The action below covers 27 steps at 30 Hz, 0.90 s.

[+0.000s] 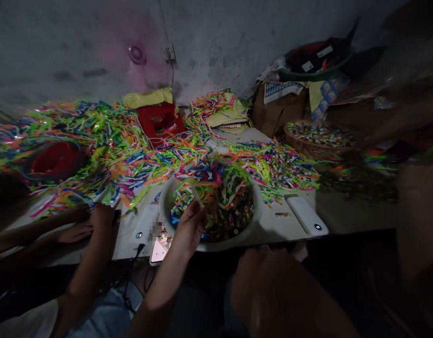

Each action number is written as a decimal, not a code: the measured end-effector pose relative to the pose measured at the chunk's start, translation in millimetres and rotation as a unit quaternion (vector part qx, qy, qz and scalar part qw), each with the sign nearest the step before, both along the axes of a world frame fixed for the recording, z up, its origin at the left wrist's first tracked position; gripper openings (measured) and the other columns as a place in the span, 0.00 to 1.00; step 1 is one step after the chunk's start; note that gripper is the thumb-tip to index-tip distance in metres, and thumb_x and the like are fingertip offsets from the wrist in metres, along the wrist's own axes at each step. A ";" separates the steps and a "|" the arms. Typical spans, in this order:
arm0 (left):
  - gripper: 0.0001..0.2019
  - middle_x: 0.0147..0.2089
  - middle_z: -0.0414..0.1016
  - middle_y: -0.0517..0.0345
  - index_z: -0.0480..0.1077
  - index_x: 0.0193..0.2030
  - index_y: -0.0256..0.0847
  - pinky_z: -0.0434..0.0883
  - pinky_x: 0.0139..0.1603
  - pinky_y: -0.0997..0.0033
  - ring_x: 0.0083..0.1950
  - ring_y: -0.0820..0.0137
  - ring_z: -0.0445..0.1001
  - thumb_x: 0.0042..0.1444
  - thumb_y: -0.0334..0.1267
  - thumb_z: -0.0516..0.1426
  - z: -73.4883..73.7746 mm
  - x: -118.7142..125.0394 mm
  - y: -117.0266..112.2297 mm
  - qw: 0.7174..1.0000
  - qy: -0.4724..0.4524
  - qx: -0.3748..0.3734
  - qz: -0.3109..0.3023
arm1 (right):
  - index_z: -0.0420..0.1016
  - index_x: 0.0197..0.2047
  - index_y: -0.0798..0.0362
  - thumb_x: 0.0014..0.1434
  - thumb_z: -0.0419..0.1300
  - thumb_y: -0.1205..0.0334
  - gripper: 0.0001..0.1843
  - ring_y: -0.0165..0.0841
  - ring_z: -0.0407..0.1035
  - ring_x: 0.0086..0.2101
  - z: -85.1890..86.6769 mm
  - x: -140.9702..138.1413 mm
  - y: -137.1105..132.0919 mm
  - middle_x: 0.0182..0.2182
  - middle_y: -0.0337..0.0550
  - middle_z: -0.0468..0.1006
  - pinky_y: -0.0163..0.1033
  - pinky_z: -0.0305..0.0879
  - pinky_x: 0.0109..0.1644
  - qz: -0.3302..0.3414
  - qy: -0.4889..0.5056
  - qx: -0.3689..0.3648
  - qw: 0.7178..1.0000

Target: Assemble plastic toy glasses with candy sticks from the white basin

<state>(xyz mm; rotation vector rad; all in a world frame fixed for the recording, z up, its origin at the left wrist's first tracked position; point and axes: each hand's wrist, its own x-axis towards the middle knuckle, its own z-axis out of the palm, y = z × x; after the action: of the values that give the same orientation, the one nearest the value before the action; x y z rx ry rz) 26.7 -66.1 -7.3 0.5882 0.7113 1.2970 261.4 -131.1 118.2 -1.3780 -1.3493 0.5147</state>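
A white basin stands at the table's front edge. It holds bright ribbon-like strips and many small dark and patterned pieces. My left hand is over the basin's near left rim, thumb and fingers pinched on a thin pale strip that points up. Low in front of the table is my right hand, dim and blurred, its fingers curled in. Whatever it may hold is too dark to make out.
Heaps of neon strips cover the table. A lit phone and white power banks flank the basin. A co-worker's arms rest at left; another person's arm is at right. Behind are a red container and wicker basket.
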 end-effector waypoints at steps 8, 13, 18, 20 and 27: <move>0.13 0.43 0.76 0.59 0.67 0.42 0.42 0.64 0.24 0.83 0.28 0.80 0.70 0.51 0.38 0.63 3.4 3.6 -6.8 0.997 0.056 0.041 0.038 | 0.74 0.33 0.51 0.59 0.53 0.47 0.17 0.35 0.69 0.37 -104.2 -75.1 8.7 0.34 0.44 0.73 0.39 0.65 0.40 0.085 -0.009 -0.029 0.996; 0.18 0.47 0.76 0.53 0.66 0.46 0.41 0.68 0.28 0.82 0.37 0.73 0.76 0.50 0.39 0.64 3.5 5.6 -11.7 0.995 0.072 0.053 0.043 | 0.66 0.32 0.51 0.54 0.60 0.47 0.16 0.31 0.68 0.26 -126.2 -75.4 21.3 0.24 0.37 0.73 0.35 0.64 0.29 0.077 0.125 -0.109 0.983; 0.20 0.48 0.76 0.51 0.65 0.48 0.41 0.72 0.33 0.77 0.41 0.69 0.77 0.49 0.39 0.64 5.0 4.3 -11.8 0.997 0.062 0.036 0.030 | 0.68 0.39 0.51 0.56 0.60 0.52 0.13 0.33 0.72 0.34 -136.1 -86.5 18.6 0.33 0.41 0.76 0.35 0.67 0.36 0.097 0.078 -0.074 0.989; 0.20 0.48 0.76 0.50 0.65 0.48 0.40 0.73 0.35 0.76 0.41 0.68 0.77 0.49 0.39 0.64 6.0 4.7 -11.2 0.997 0.066 0.025 0.028 | 0.70 0.41 0.51 0.57 0.58 0.53 0.12 0.34 0.72 0.37 -137.7 -87.4 18.1 0.36 0.44 0.77 0.36 0.68 0.39 0.105 0.047 -0.066 0.991; 0.18 0.45 0.77 0.52 0.65 0.41 0.38 0.69 0.28 0.79 0.32 0.75 0.75 0.47 0.41 0.65 4.5 6.7 -9.1 0.996 0.076 0.020 0.043 | 0.69 0.37 0.52 0.58 0.57 0.57 0.07 0.34 0.72 0.34 -137.9 -87.5 17.6 0.32 0.44 0.78 0.36 0.68 0.37 0.102 -0.035 -0.020 0.994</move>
<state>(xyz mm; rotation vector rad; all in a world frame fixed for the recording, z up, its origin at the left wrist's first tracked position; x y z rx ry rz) 33.4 -75.2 -2.8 0.7008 0.8462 1.3579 173.9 -113.5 -19.6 -1.3075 -1.5549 0.6372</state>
